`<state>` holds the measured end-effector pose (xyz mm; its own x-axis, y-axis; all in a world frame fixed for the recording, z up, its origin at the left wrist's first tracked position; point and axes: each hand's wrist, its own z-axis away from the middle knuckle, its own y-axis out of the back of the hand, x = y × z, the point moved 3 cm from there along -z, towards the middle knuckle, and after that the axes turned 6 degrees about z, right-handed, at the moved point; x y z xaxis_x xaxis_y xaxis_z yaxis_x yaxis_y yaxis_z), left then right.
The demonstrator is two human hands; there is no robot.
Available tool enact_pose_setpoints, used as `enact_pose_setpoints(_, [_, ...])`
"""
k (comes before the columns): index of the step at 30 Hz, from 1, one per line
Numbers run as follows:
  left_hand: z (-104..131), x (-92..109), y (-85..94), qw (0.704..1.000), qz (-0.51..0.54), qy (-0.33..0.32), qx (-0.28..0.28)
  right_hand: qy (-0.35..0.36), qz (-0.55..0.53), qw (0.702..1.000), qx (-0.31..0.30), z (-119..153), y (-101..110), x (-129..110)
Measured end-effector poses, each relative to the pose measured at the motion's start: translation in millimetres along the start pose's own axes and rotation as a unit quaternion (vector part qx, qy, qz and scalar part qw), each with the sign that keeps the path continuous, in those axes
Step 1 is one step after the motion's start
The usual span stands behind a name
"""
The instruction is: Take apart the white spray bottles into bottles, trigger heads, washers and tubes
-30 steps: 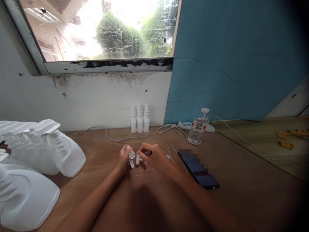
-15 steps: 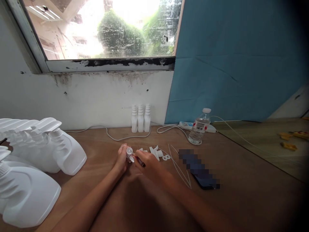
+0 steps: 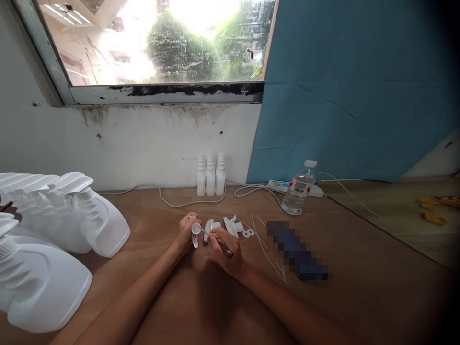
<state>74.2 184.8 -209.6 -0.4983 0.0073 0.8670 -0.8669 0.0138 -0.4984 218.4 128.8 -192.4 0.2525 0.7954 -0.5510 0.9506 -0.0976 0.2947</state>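
Note:
My left hand (image 3: pixel 184 233) is closed round a white trigger spray head (image 3: pixel 196 229), its round collar facing up toward me. In my right hand (image 3: pixel 230 247) is a slim tool with a dark brown handle (image 3: pixel 226 250) and a thin metal shaft, its exact kind unclear. The shaft points left, with its tip at the collar's rim; whether it touches inside I cannot tell. Just beyond my right fingers lies a second white spray head (image 3: pixel 210 230). Another spray head (image 3: pixel 232 226) lies to its right, beside small white rings (image 3: pixel 248 233).
Large white jugs (image 3: pixel 46 282) crowd the left of the wooden table (image 3: pixel 151 316). Three small white bottles (image 3: pixel 211 176) stand against the wall. Thin white tubes (image 3: pixel 268 256), a pixelated dark object (image 3: pixel 298 254), a water bottle (image 3: pixel 299 189) and a power strip (image 3: pixel 316 190) are on the right.
My right hand has drawn back slightly to the right and down, pulling the tool outward from the spray head. More of the spray head lying behind it now shows. The view has shifted a little.

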Motion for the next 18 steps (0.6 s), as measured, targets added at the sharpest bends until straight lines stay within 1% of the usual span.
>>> enact_pose_setpoints(3, [2,3,-3.3,0.999,-0.007,0.028,-0.032,-0.025,-0.046,0.999,0.015,1,2,-1])
enact_pose_setpoints(7, [4,6,-4.4,0.996,-0.014,0.057,-0.063,-0.072,-0.109,0.991,0.017,1,3,-1])
enact_pose_setpoints(10, [4,6,-4.0,0.995,-0.017,0.070,-0.073,-0.133,-0.165,0.977,0.018,-2,2,3])
enact_pose_setpoints(14, [3,6,-4.5,0.993,-0.022,0.084,-0.083,-0.211,-0.254,0.944,0.007,-8,-2,12])
enact_pose_setpoints(16, [2,6,-4.4,0.993,-0.025,0.084,-0.079,-0.225,-0.271,0.936,0.009,-10,-2,13])
enact_pose_setpoints(18, [2,5,-3.9,0.994,-0.028,0.079,-0.069,-0.229,-0.269,0.936,0.021,-9,-2,12])
